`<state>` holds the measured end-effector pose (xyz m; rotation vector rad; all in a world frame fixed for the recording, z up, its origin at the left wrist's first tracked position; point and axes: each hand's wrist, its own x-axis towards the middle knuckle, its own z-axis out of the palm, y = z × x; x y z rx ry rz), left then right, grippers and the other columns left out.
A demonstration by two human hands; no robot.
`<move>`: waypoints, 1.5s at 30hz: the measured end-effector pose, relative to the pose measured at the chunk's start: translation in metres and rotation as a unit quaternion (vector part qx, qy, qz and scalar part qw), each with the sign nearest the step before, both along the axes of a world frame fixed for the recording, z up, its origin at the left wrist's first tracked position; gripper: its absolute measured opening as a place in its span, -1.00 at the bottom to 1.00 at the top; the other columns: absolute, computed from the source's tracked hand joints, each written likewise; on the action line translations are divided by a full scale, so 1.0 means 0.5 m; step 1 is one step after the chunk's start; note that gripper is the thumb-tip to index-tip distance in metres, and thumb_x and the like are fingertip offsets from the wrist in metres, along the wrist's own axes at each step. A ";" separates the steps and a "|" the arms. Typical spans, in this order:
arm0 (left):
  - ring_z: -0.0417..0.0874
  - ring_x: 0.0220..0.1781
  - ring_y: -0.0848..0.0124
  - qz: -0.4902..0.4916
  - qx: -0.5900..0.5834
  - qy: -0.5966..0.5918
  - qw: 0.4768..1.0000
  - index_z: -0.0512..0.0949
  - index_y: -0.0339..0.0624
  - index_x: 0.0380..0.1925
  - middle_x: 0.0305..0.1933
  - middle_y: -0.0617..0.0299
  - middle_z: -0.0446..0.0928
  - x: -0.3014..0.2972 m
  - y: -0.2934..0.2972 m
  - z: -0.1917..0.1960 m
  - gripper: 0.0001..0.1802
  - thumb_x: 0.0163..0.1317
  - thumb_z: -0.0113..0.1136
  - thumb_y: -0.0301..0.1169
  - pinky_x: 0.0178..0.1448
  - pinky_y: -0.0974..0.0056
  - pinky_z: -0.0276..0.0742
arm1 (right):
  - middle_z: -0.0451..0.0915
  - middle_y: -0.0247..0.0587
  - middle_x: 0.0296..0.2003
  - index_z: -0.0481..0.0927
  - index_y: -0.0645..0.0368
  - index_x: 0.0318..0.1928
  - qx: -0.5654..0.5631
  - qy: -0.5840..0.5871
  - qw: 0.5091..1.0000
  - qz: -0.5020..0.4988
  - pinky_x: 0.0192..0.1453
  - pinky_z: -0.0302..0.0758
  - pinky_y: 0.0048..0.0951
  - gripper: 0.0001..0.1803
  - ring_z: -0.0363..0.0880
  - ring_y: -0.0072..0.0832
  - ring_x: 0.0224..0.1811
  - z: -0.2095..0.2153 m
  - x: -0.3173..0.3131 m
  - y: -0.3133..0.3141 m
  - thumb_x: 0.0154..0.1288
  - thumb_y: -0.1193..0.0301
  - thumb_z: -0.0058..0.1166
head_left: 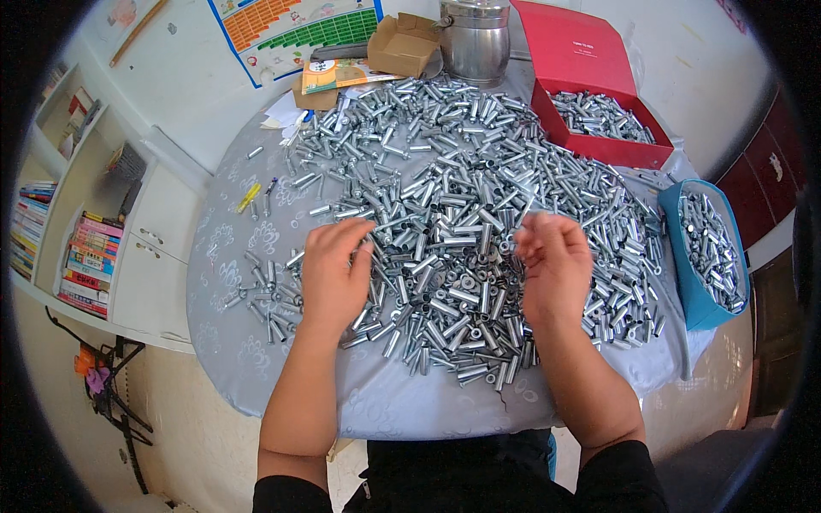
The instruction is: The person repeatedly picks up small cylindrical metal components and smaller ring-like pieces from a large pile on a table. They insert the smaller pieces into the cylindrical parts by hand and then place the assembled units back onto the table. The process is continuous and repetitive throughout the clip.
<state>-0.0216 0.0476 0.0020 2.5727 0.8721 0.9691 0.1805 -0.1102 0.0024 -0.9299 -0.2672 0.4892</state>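
Observation:
A broad heap of shiny metal bolts, tube sleeves and washers [466, 286] covers much of the table. My left hand [333, 269] is at the heap's left side, with its fingers bent and the thumb close to the index finger. Bolts and sleeves lie right beside its fingertips, and whatever it grips is hidden. Over the right part of the heap, my right hand [558, 267] is raised with its fingers curled together in a pinch. Its fingertips are slightly blurred, so any small piece between them cannot be made out.
A red box [620, 152] of metal parts stands at the back right, and a blue bin [699, 318] of them at the right edge. Behind the heap are a steel pot [475, 43] and a cardboard box [400, 44]. A yellow pen-like object [249, 197] lies left.

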 end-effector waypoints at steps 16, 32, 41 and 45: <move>0.43 0.04 0.08 0.015 0.020 0.120 0.992 0.60 -0.11 -0.12 -0.06 0.11 0.49 0.015 -0.023 0.004 -0.69 0.07 0.28 -0.44 0.16 0.09 0.32 | 0.64 -0.11 -0.11 0.49 0.29 0.02 -0.057 -0.114 0.987 0.098 -0.37 0.51 -0.59 -0.75 0.61 -0.57 -0.41 0.007 -0.036 -0.005 0.42 0.43 0.02; 0.54 -0.44 0.45 -0.103 -0.128 -0.082 0.983 0.56 -0.27 -0.27 -0.41 0.20 0.57 0.030 -0.082 0.020 -0.87 0.23 0.23 -0.46 -0.33 0.36 0.44 | 0.61 -0.39 -0.42 0.60 0.26 -0.20 -0.141 -0.132 0.964 0.183 -0.51 0.33 -0.71 -0.85 0.42 -0.76 -0.56 0.015 -0.045 -0.008 0.37 0.42 0.09; 0.48 -0.41 0.61 -0.239 -0.248 -0.145 0.928 0.59 -0.32 -0.08 -0.21 0.26 0.56 0.047 -0.109 0.017 -0.78 0.27 0.17 -0.55 -0.30 0.52 0.37 | 0.59 -0.42 -0.45 0.62 0.28 -0.16 -0.195 -0.269 0.909 0.251 -0.43 0.35 -0.65 -0.77 0.41 -0.78 -0.48 0.009 -0.059 -0.013 0.36 0.35 0.16; 0.50 -0.43 0.62 -0.190 -0.414 -0.189 0.870 0.57 -0.34 -0.07 -0.28 0.27 0.59 0.038 -0.111 0.000 -0.78 0.28 0.18 -0.55 -0.32 0.54 0.42 | 0.59 -0.41 -0.45 0.62 0.28 -0.18 -0.185 -0.224 0.915 0.281 -0.44 0.37 -0.66 -0.78 0.42 -0.75 -0.51 0.016 -0.052 -0.014 0.35 0.35 0.17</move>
